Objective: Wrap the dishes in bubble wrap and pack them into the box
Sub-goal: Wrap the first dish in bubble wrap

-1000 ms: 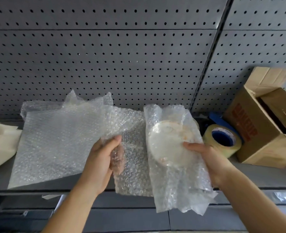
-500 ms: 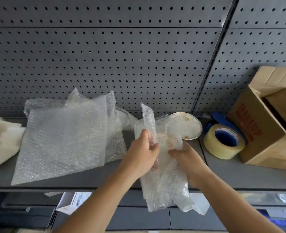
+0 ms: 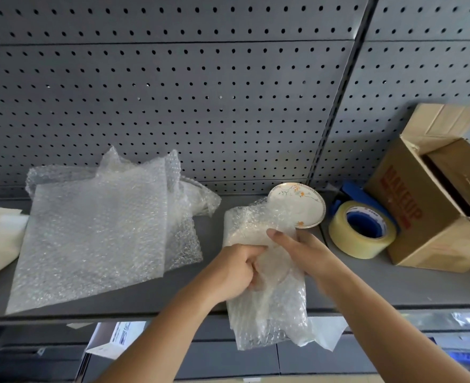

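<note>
**A:** Which dish is being done?

**B:** The one inside the bundle [image 3: 267,299], lower middle of the frame, hanging half over the shelf [image 3: 394,283] edge. Only a pale shape shows through the wrap, so I take it for a dish.

**A:** And the hands?

**B:** The left hand [image 3: 236,269] has its fingers curled round the bundle's middle, pinching the wrap. I'd say that's to stop the fold springing open. The right hand [image 3: 303,252] lies on top with fingers fairly straight, pressing the wrap flat, though it's a bit blurred.

**A:** Any other dish?

**B:** A bare plate [image 3: 300,203] sits just behind the bundle's top, centre right, waiting its turn. Spare sheets [image 3: 95,233] lie at left for it.

**A:** What's on the right?

**B:** The tape [image 3: 362,230] stands right of the plate, handy for sealing. The box [image 3: 427,205] at far right is open, flaps up, ready for packing. I see nothing taped, so the wrapping looks partway
</note>
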Available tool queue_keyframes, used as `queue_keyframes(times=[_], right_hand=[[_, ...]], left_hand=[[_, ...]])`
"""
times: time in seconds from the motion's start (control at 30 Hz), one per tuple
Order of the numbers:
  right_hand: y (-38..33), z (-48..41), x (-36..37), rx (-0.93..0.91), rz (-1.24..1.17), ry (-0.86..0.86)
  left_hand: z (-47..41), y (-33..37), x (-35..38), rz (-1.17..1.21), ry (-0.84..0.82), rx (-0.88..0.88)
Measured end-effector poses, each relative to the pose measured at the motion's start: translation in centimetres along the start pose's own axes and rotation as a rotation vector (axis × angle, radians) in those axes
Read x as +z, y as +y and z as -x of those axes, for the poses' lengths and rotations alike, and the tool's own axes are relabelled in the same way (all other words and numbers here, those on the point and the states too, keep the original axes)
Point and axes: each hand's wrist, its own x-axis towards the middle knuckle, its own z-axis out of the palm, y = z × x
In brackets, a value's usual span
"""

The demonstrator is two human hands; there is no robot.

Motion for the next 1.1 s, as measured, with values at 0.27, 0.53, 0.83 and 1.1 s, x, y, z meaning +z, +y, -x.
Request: queue_keyframes(times=[0.27, 0.53, 0.83, 1.1], right_hand=[[0.4, -2.3, 0.3, -0.041, 0.050, 0.019], [1.1, -0.8, -1.0, -0.017, -0.335, -0.062], [0.2, -0.3, -1.7, 0.028, -0.323, -0.231], [0.0, -2.6, -2.2, 0.020, -0.204, -0.195]], left_hand=[[0.7, -1.0, -0.4, 0.078, -0.006, 0.187], [0.5, -2.3, -1.1, 0.204, 0.615, 0.073], [0.0, -0.5, -2.6, 0.689, 0.168, -0.086], [-1.6, -1.5, -3.4, 0.672, 0.132, -0.149]])
